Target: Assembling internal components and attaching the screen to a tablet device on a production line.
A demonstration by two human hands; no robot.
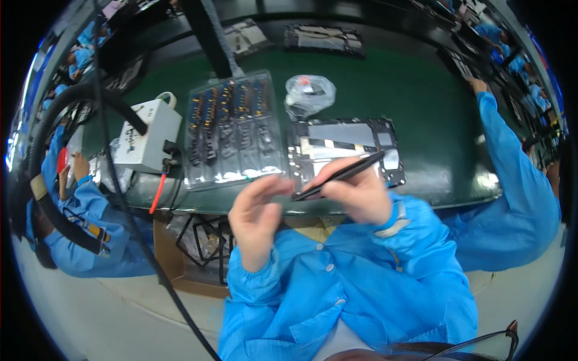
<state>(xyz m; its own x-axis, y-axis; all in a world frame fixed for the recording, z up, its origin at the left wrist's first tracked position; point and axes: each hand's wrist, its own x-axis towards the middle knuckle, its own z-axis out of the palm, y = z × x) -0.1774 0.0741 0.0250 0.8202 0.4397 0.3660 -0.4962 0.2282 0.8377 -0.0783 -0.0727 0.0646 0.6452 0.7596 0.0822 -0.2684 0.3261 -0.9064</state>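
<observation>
My right hand (364,195) is closed round slim black tweezers (346,172), their pointed tip slanting down and left. Facing that tip, my left hand (257,216) is raised with curved fingers, thumb and forefinger apart, slightly blurred; nothing shows in it. Beneath and behind my right hand lies an opened tablet-like device (340,130) with a black frame, silver plates and a pale strip. To its left, a clear plastic tray (235,174) carries rows of small dark parts with gold-coloured contacts.
A clear plastic bag (310,93) sits behind the device on the green table (433,114). At left stand a white box (149,135) with cables and a black hose (66,99). Below the table edge is a cardboard box (171,256) with black frames. Co-workers in blue sit both sides.
</observation>
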